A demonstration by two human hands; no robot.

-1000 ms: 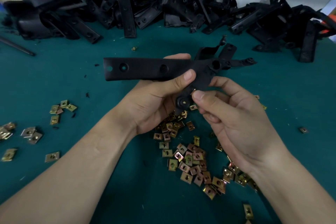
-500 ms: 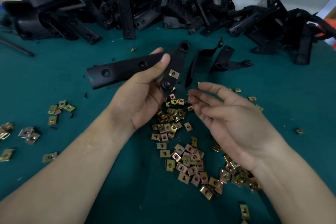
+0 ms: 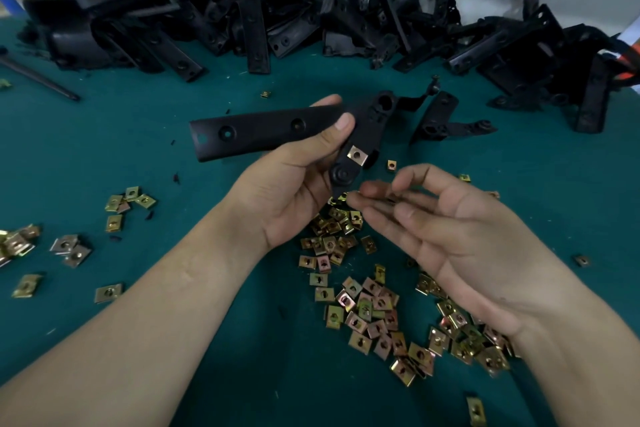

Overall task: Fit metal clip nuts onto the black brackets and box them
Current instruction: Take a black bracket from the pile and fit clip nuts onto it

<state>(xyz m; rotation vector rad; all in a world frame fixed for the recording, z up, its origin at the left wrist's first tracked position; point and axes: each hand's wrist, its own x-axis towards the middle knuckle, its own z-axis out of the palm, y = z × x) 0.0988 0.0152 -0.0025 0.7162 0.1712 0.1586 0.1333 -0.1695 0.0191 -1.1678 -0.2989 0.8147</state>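
Note:
My left hand (image 3: 294, 191) grips a long black bracket (image 3: 263, 130) above the green table, thumb on top near its joint. One brass clip nut (image 3: 357, 155) sits fitted on the bracket's short lower arm. My right hand (image 3: 450, 229) hovers palm-up just right of that arm, fingers loosely extended and holding nothing, its fingertips close to the top of the clip nut pile (image 3: 367, 308). Another black bracket (image 3: 440, 121) lies on the table behind the held one.
A big heap of black brackets (image 3: 311, 10) runs along the back of the green table (image 3: 104, 149). Smaller groups of clip nuts (image 3: 128, 201) lie at the left. A thin black rod (image 3: 38, 80) lies at the far left.
My right hand has let go of the bracket's lower arm and opened beside it. The left hand has turned the bracket, so the fitted clip nut now shows.

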